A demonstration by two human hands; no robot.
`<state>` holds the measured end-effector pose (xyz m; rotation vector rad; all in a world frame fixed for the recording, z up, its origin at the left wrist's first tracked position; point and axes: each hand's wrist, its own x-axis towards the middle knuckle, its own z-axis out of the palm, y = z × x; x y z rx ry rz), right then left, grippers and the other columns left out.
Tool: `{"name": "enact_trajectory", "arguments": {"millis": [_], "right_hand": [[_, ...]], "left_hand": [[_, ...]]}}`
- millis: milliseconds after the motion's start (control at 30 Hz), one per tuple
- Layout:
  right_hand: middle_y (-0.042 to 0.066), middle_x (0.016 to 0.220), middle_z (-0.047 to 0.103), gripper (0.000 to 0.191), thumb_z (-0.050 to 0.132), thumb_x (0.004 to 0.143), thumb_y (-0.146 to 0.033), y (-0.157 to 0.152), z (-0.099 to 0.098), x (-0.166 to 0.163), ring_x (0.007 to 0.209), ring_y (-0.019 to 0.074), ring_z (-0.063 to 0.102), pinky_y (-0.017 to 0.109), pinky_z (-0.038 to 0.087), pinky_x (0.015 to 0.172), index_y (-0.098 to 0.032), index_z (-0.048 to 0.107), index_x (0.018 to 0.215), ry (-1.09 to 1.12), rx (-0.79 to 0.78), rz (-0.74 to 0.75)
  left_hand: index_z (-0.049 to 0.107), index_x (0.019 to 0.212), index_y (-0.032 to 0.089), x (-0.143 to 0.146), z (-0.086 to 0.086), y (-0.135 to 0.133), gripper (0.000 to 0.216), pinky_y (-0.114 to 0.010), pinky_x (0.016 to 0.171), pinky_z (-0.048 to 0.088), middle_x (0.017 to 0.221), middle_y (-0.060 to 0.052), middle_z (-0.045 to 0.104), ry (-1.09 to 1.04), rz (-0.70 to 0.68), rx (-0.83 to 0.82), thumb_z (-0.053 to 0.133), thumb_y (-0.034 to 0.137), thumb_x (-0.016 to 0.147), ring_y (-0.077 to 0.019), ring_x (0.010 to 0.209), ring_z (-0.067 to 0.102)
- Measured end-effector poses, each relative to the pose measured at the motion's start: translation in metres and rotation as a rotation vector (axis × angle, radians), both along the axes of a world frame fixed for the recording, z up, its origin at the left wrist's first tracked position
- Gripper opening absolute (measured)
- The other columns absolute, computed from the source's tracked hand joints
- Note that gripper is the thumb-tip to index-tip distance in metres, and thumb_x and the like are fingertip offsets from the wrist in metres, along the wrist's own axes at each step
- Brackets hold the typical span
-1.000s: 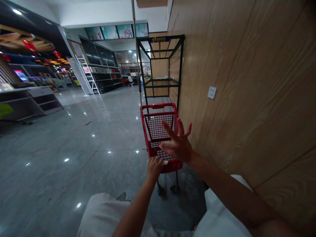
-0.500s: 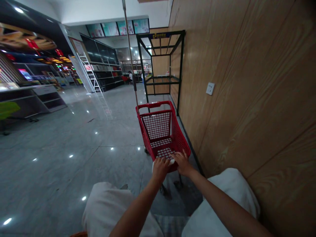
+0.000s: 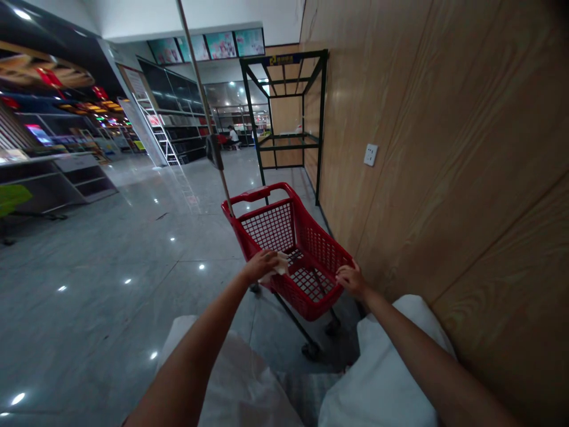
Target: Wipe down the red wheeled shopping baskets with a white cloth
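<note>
A small red shopping cart [image 3: 306,249] with a mesh basket stands on the grey floor beside a wooden wall, turned at an angle. My left hand [image 3: 261,264] is closed on a white cloth [image 3: 278,268] pressed against the cart's left rim. My right hand [image 3: 351,280] grips the right rim of the basket with curled fingers. A thin metal pole [image 3: 204,107] with a dark tag rises from the cart's far left corner. White trousers on my knees fill the bottom of the view.
A green metal shelf frame [image 3: 284,118] stands against the wooden wall [image 3: 444,148] just beyond the cart. A white wall socket [image 3: 370,155] is on the wall. A ladder [image 3: 160,133], dark shelving and a distant seated person lie across the glossy floor to the left.
The cart has swung round to an angle. My right hand came down from the air onto the rim and slid right; my left hand with the cloth moved along the left rim.
</note>
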<state>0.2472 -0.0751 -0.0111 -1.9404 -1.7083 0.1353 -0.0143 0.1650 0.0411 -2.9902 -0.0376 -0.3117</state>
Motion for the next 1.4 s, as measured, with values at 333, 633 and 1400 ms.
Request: {"name": "enact_trajectory", "arguments": {"millis": [333, 633, 1400], "right_hand": [[0.018, 0.119, 0.060, 0.049, 0.044, 0.089, -0.029, 0.036, 0.022, -0.141, 0.100, 0.0245, 0.061, 0.034, 0.046, 0.083, -0.010, 0.044, 0.134, -0.168, -0.191, -0.188], [0.010, 0.113, 0.066, 0.042, 0.034, 0.094, -0.035, 0.014, 0.016, -0.097, 0.092, 0.0196, 0.064, 0.027, 0.047, 0.076, -0.021, 0.051, 0.129, -0.295, -0.149, -0.164], [0.007, 0.098, 0.070, 0.040, 0.023, 0.099, -0.035, -0.007, 0.019, -0.070, 0.085, 0.0176, 0.065, 0.024, 0.042, 0.067, -0.022, 0.060, 0.108, -0.365, -0.180, -0.189]], "left_hand": [[0.064, 0.105, 0.026, 0.026, -0.020, -0.048, 0.023, -0.039, 0.094, 0.035, 0.114, -0.006, 0.059, -0.077, 0.134, -0.093, 0.059, 0.037, 0.085, -0.0222, 0.109, 0.047], [0.060, 0.112, 0.028, 0.016, 0.002, -0.030, 0.026, -0.034, 0.088, 0.039, 0.114, -0.005, 0.058, 0.004, 0.050, 0.069, 0.054, 0.037, 0.088, -0.0201, 0.101, 0.052], [0.061, 0.104, 0.025, 0.044, -0.008, -0.122, 0.018, -0.034, 0.080, 0.039, 0.104, -0.007, 0.058, -0.093, 0.242, 0.096, 0.050, 0.032, 0.091, -0.0207, 0.094, 0.051]]}}
